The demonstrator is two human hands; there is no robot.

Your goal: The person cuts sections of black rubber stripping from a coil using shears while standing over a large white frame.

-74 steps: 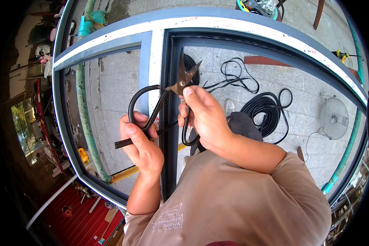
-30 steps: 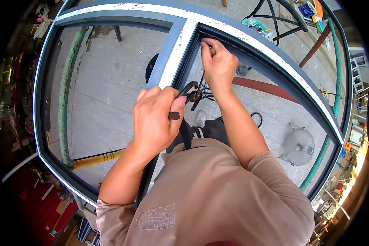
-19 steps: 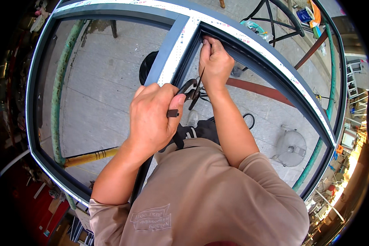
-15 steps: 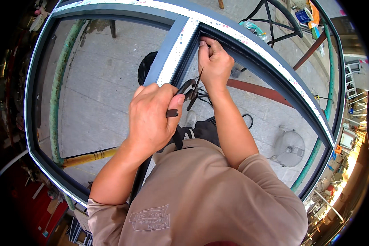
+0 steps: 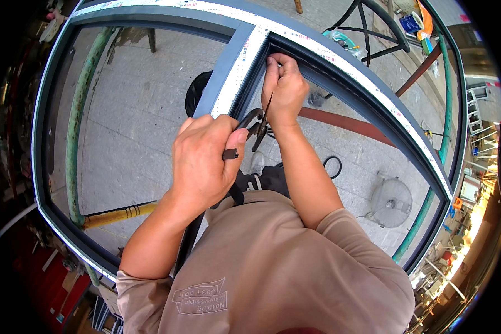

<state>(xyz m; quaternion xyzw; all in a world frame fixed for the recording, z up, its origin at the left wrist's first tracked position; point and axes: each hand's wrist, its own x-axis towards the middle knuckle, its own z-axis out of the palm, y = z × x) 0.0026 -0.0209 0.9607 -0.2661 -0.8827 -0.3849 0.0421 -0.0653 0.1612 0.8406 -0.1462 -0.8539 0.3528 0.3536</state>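
My left hand (image 5: 203, 161) is closed around a dark bent strip (image 5: 251, 118), rubber-like in look, beside the middle bar of a window frame (image 5: 222, 106). One blunt end of the strip pokes out below my thumb, and a thin pointed part stands up to the right of the fist; how these parts join is hidden. My right hand (image 5: 286, 89) has its fingers pinched together at the inner groove of the frame, just below the corner where the middle bar meets the curved top bar. Whatever lies between those fingertips cannot be made out.
Green pipe supports (image 5: 82, 122) and a rusty red bar (image 5: 348, 127) lie beneath the frame. A round floor fan (image 5: 391, 201) stands at the right. Beyond the frame are a black metal stand (image 5: 367, 28) and a blue tub (image 5: 411, 22). A black cable loop (image 5: 333, 167) rests on the floor.
My right hand has shifted slightly left along the groove, its fingers still pinched. My left hand keeps its grip on the dark strip, nearly in the same place.
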